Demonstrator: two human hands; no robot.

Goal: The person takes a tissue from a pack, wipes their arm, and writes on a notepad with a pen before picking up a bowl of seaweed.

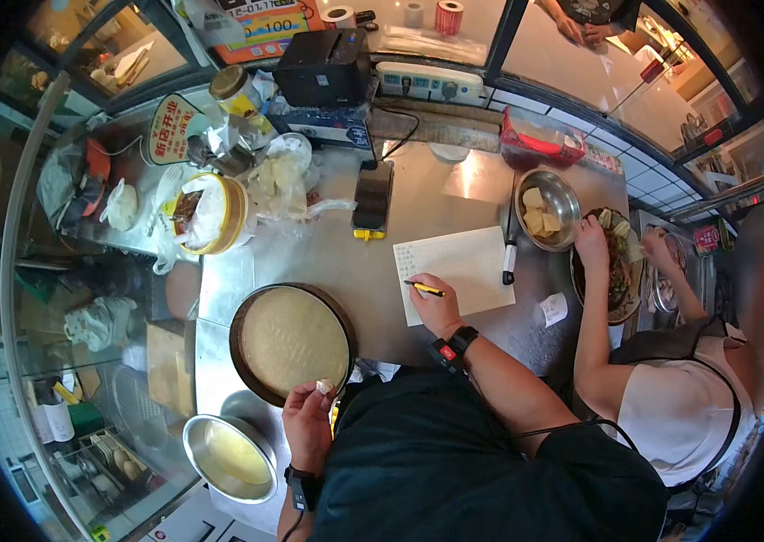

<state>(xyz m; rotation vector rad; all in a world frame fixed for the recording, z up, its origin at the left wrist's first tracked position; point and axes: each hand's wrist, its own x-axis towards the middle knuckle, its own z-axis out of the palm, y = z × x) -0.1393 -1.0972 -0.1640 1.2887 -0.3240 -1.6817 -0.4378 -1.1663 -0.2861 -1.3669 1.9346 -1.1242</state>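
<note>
My right hand grips a yellow and black pen over a sheet of paper with rows of handwriting at its upper left. Pinched in the fingers of my left hand is a small whitish piece, whose kind I cannot make out. Just above that hand, a large round dark-rimmed pan holds a flat beige layer. Below and to the left of it stands a metal bowl with pale yellow contents. A black marker lies along the paper's right edge.
At right, a co-worker's hands reach over a dish of food. A steel bowl with yellowish chunks, a crumpled receipt, a phone-like black device, a round steamer and a black printer share the metal counter.
</note>
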